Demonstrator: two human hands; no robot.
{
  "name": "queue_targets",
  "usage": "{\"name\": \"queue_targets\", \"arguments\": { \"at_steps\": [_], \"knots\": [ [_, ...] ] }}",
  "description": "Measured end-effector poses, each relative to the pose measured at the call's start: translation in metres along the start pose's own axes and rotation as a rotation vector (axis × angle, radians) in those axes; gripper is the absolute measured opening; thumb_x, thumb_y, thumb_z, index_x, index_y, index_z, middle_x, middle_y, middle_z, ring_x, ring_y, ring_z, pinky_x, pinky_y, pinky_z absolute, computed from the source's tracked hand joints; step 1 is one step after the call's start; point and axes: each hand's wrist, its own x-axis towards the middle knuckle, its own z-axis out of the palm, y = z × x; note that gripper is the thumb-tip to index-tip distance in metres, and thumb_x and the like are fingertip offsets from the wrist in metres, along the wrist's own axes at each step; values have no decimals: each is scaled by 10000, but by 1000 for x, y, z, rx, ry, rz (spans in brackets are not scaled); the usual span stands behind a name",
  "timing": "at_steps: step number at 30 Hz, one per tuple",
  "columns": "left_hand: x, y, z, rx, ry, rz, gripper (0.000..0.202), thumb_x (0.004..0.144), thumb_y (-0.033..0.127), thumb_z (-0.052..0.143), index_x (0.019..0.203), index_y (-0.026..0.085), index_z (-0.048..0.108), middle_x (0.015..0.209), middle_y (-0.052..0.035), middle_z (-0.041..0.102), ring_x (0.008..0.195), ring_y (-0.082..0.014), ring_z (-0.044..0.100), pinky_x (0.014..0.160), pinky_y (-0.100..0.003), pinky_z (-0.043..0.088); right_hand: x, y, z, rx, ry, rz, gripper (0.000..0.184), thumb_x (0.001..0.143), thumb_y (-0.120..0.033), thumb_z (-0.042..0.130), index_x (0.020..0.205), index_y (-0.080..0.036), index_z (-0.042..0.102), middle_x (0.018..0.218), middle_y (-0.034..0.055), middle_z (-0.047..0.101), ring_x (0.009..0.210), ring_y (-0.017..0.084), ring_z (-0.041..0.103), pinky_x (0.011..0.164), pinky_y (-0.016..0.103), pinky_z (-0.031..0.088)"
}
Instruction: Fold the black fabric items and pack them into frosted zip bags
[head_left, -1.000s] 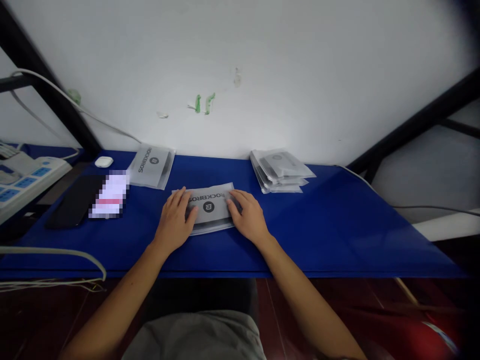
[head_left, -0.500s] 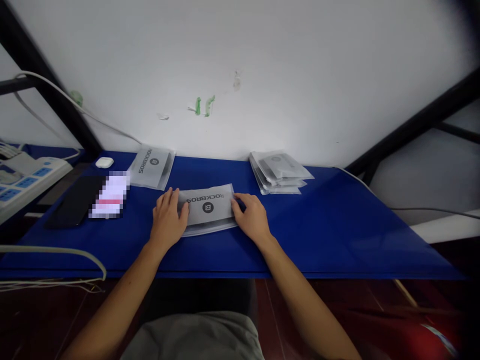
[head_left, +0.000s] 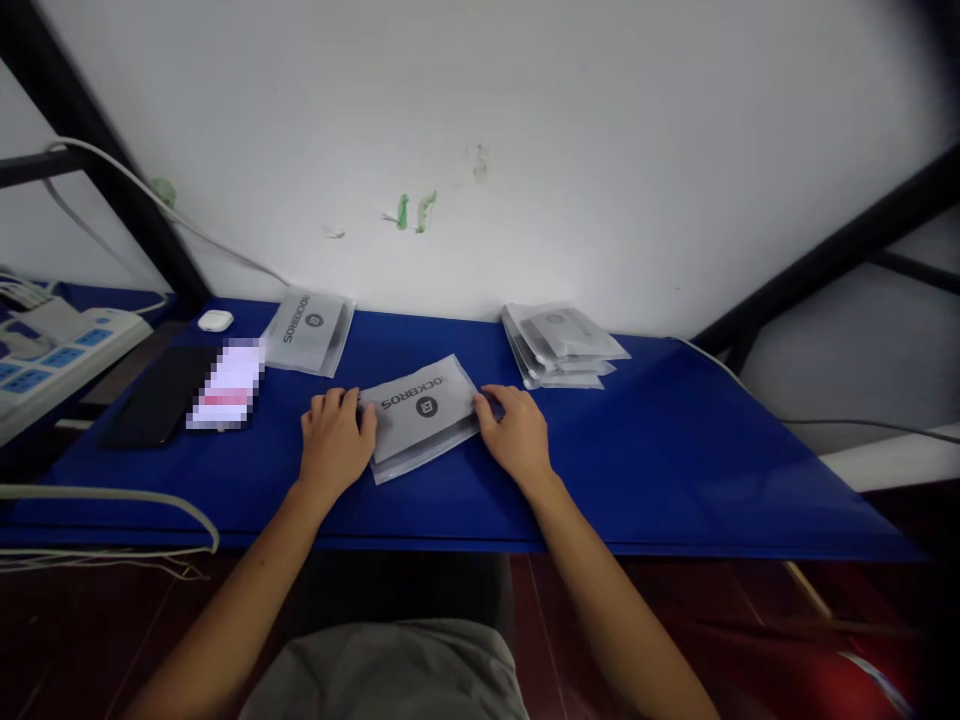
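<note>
A flat grey plastic pouch (head_left: 424, 412) printed with black lettering and a round logo lies on the blue table top (head_left: 660, 460), turned a little askew. My left hand (head_left: 334, 440) grips its left end with curled fingers. My right hand (head_left: 517, 432) grips its right end the same way. The fingertips of both hands are partly hidden under the pouch's edges.
A second grey pouch (head_left: 309, 328) lies at the back left. A stack of similar pouches (head_left: 559, 345) sits at the back right by the white wall. A black phone (head_left: 161, 405), a small white case (head_left: 215, 320), a white power strip (head_left: 56, 350) and cables lie left.
Both hands slid from on top of the pouch out to its two ends. The pouch has turned, its right end now farther from me.
</note>
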Motion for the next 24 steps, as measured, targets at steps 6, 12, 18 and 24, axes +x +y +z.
{"name": "queue_targets", "arguments": {
  "at_steps": [6, 12, 18, 24],
  "knots": [
    [-3, -4, -4, -21, 14, -38, 376, 913, 322, 372, 1107, 127, 627, 1126, -146, 603, 1073, -336, 504, 865, -492, 455, 2, 8, 1, -61, -38, 61, 277, 881, -350, 500, 951, -163, 692, 900, 101, 685, 856, 250, 607, 762, 359, 465],
    [-4, -11, -5, -105, 24, -47, 265, 907, 321, 398, 899, 180, 622, 985, -98, 632, 977, -287, 540, 828, -432, 460, 5, 13, -3, -119, -72, 149, 273, 851, -404, 526, 774, -188, 674, 806, 81, 652, 792, 239, 604, 695, 345, 456],
    [-5, -17, -5, -150, 44, -36, 228, 897, 311, 406, 819, 203, 591, 884, -73, 626, 899, -256, 550, 779, -390, 456, 7, 16, -2, -64, -82, 131, 221, 844, -351, 513, 795, -196, 662, 810, 63, 658, 762, 213, 605, 682, 326, 452],
    [-14, -16, -16, -142, 17, -94, 186, 889, 275, 410, 771, 217, 540, 834, -55, 613, 857, -239, 563, 708, -353, 434, 9, 9, -2, -71, -116, 195, 222, 838, -358, 544, 919, -196, 672, 811, 57, 683, 750, 216, 622, 641, 314, 436]
  ]
}}
